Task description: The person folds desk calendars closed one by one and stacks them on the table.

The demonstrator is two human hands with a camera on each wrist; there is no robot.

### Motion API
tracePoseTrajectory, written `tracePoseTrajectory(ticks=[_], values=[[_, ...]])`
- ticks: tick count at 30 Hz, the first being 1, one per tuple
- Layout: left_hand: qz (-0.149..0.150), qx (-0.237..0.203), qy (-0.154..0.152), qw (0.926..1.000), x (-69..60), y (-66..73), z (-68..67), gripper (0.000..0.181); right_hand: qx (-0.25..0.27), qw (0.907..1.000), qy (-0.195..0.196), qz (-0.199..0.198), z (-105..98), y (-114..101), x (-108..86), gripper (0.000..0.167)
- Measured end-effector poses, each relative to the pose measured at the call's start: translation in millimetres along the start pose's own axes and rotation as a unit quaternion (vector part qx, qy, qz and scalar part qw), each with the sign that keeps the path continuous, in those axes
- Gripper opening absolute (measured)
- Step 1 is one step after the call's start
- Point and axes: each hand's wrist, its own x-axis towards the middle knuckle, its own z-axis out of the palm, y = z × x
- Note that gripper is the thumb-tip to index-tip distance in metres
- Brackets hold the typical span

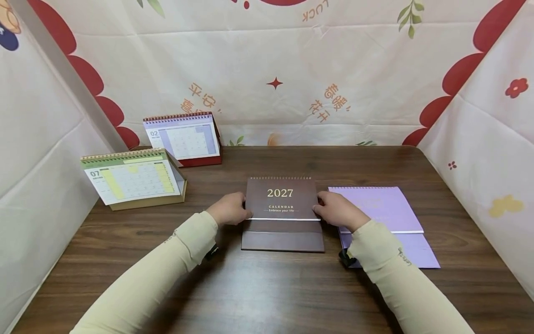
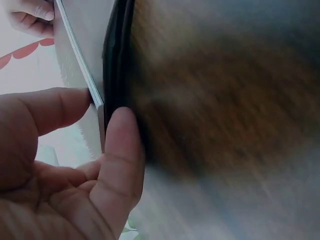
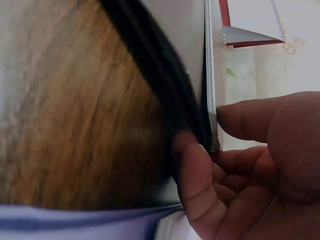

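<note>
A brown 2027 desk calendar [image 1: 280, 200] is at mid-table, its spiral binding along the far edge and its base strip toward me. At its left edge my left hand [image 1: 228, 209] holds it; in the left wrist view the thumb and a finger close about the edge of the calendar [image 2: 116, 55]. My right hand [image 1: 339, 211] grips the opposite edge, and the right wrist view shows thumb and fingers pinching the pages and cover of the calendar [image 3: 167, 65]. Just under my right forearm is a purple calendar [image 1: 402, 250], partly covered by that hand and sleeve.
Two propped-up calendars stand at the left: a green-topped one [image 1: 135, 181] and, behind it, a red-based one [image 1: 183, 139]. White printed cloth [image 1: 250, 60] encloses the back and sides of the wooden table [image 1: 258, 297]. A dark wrist device [image 1: 346, 257] shows below the right cuff.
</note>
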Motion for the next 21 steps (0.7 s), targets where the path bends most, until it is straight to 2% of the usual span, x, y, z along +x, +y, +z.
tracePoseTrajectory(ticks=[6,9,12,14,17,21], values=[[-0.012,0.018,0.022,0.9995,-0.6,4.4,0.4,0.033,-0.008,0.9999,0.01,-0.007,-1,-2,0.5,0.02],[-0.008,0.043,0.043,0.9981,-2.4,8.7,-1.6,0.05,-0.007,0.9993,0.036,0.007,-2,-6,-0.5,0.044],[0.019,0.067,0.056,0.996,-2.6,15.8,-1.9,0.07,-0.008,0.9983,0.055,0.018,-1,-12,0.1,0.067],[0.041,0.089,0.047,0.9941,0.2,20.9,0.3,0.078,-0.018,0.9983,0.053,0.014,1,-17,2.9,0.071],[0.074,0.12,0.014,0.9899,8.9,28.5,7.1,0.083,-0.049,0.9983,0.028,0.01,6,-27,8.6,0.078],[0.088,0.15,-0.039,0.984,22.5,35.3,18.6,0.084,-0.087,0.9958,-0.022,0.014,14,-37,18.2,0.084]])
